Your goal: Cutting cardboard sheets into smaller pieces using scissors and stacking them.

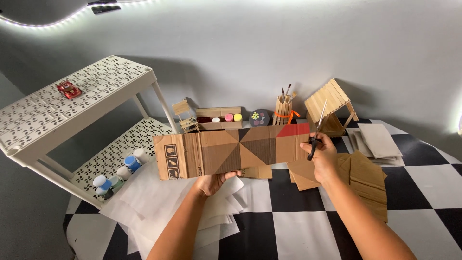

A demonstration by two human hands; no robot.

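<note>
Two hands worked above the worktop [423, 183]: left hand [214, 182] fingers pinched the cardboard strip [231, 150] from beneath, while right hand [323, 156] fingers gripped scissors [316, 132] at its right end.

head view | looks down and forward | close over checkered table [423, 178]
</note>
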